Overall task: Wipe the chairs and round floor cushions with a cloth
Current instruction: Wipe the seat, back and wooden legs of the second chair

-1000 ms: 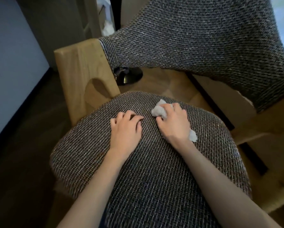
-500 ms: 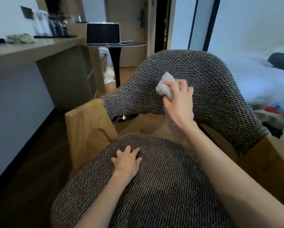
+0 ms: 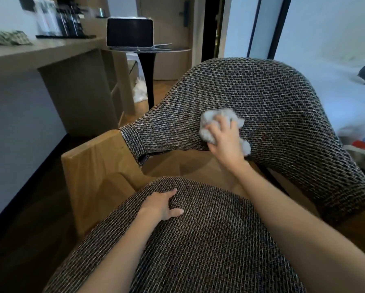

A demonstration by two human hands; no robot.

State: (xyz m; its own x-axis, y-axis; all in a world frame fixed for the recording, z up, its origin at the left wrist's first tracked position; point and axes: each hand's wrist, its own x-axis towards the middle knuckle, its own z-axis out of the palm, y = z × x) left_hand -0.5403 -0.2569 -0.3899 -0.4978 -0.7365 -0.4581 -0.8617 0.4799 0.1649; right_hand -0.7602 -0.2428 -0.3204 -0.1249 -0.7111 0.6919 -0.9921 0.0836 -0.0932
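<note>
The right hand grips a crumpled pale grey cloth, fingers curled over the wad and pressing it against the inner face of the chair's backrest. The cloth sits low on the backrest, close to its lower edge and roughly midway between its left and right ends; bits of it bulge out above the fingertips and beside the heel of the hand. The left hand holds nothing: it lies palm down on the seat cushion, near the cushion's rear left edge, fingers loosely stretched and thumb out to the side. Both forearms are bare and reach in from the bottom edge of the view.

Backrest and seat wear the same coarse dark woven fabric with light flecks. A light wooden frame piece stands at the seat's left side and meets the left end of the backrest. Through the gap between seat and backrest shows wooden floor.

On the left runs a long wooden desk carrying blurred dark and pale items. Past its far end a dark screen stands on a small round side table. On the right lies a white bed
</note>
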